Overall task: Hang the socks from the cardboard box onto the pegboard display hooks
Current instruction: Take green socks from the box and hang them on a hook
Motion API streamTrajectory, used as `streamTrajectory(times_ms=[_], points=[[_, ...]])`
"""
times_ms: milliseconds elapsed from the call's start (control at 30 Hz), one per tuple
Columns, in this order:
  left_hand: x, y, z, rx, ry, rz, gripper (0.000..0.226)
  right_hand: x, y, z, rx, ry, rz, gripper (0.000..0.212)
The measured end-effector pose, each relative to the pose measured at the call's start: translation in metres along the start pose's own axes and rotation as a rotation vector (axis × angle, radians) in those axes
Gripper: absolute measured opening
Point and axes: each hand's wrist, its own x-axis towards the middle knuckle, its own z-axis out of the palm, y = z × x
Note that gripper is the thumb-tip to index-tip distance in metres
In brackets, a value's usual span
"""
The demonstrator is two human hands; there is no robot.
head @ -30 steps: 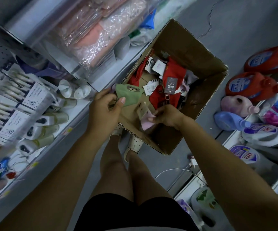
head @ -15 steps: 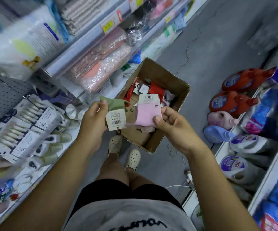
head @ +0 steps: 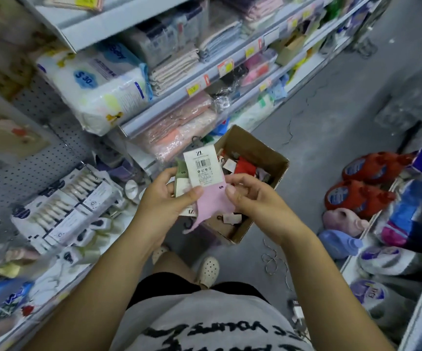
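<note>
A cracked grey concrete floor [head: 331, 117] runs between stocked shelves [head: 205, 82].

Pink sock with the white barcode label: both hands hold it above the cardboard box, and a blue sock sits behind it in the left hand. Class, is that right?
Not quite. The head view shows that the sock behind the pink sock in the left hand is a green sock, not blue. The right hand, barcode label and cardboard box are as stated.
</note>
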Motion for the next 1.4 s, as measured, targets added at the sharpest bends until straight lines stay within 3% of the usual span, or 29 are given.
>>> streamTrajectory(times_ms=[167,333,567,700,900,1167,1300,1400], points=[[-0.033,0.01,-0.032,0.036,0.055,0.103,0.058,0.01,-0.024,0.046,-0.102,-0.046,-0.057,0.04],[-0.071,0.022,-0.089,0.02,0.177,0.155,0.043,0.026,-0.036,0.116,-0.046,-0.082,-0.174,0.021],[-0.147,0.037,-0.201,-0.025,0.322,0.09,0.034,0.029,-0.045,0.223,-0.148,-0.021,-0.332,0.024],[-0.194,0.047,-0.259,-0.11,0.323,0.055,0.025,0.017,-0.045,0.295,-0.092,-0.141,-0.503,0.014],[-0.25,0.059,-0.324,-0.116,0.283,0.107,0.034,-0.009,-0.034,0.388,-0.162,-0.256,-0.623,0.027],[-0.296,0.054,-0.378,-0.274,0.163,0.19,0.039,-0.046,-0.004,0.465,-0.311,-0.377,-0.671,0.028],[-0.307,0.049,-0.395,-0.259,0.142,0.205,0.039,-0.045,-0.003,0.478,-0.218,-0.314,-0.704,0.025],[-0.309,0.043,-0.402,-0.188,0.184,0.247,0.048,-0.041,-0.007,0.487,-0.084,-0.347,-0.602,0.043]])
